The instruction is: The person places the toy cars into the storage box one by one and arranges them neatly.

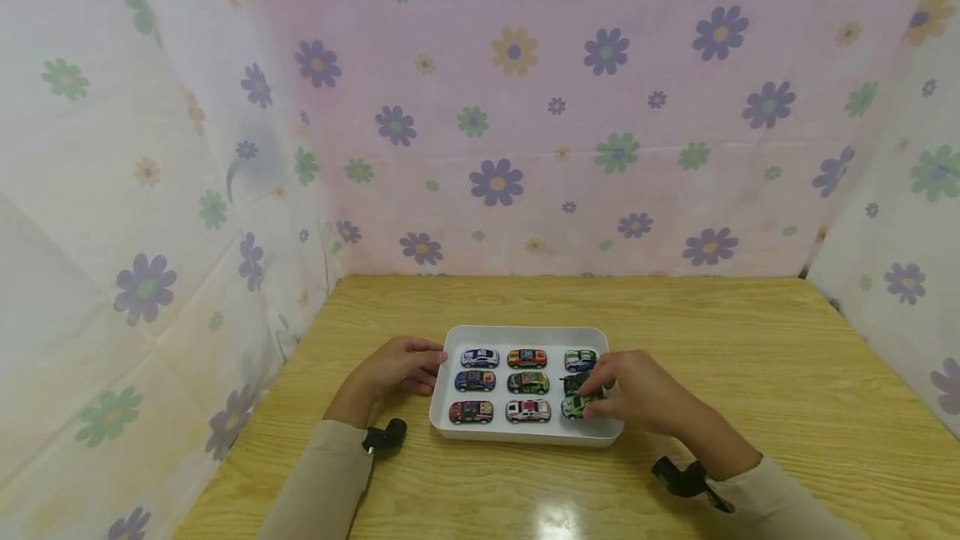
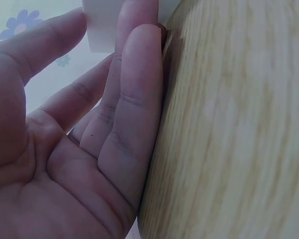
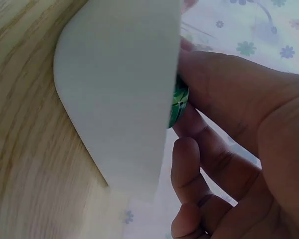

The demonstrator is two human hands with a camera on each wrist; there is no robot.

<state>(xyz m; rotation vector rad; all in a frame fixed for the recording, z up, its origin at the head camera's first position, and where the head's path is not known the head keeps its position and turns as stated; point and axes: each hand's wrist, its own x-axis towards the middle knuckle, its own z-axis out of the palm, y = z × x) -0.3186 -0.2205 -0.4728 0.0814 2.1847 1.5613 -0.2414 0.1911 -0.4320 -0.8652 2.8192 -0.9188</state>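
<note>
A white tray point(image 1: 525, 437) holds several small toy cars in three columns. My right hand point(image 1: 643, 394) reaches over the tray's right side and pinches a green toy car point(image 1: 572, 407) at the near right. Part of this car's green body shows between thumb and fingers in the right wrist view, above the tray wall point(image 3: 119, 89). Just behind it is a dark toy vehicle point(image 1: 572, 383), partly covered by the fingers. My left hand point(image 1: 397, 365) rests on the wood beside the tray's left wall, fingers fairly straight, fingertips touching that side, palm holding nothing.
In the tray's middle column are a red-orange car point(image 1: 527, 358), a camouflage-patterned car point(image 1: 528, 382) and a white-red car point(image 1: 528, 412). A blue-white-green car point(image 1: 581, 359) is at far right. Flowered cloth point(image 1: 495, 107) encloses the wooden table point(image 1: 720, 340) at the back and sides.
</note>
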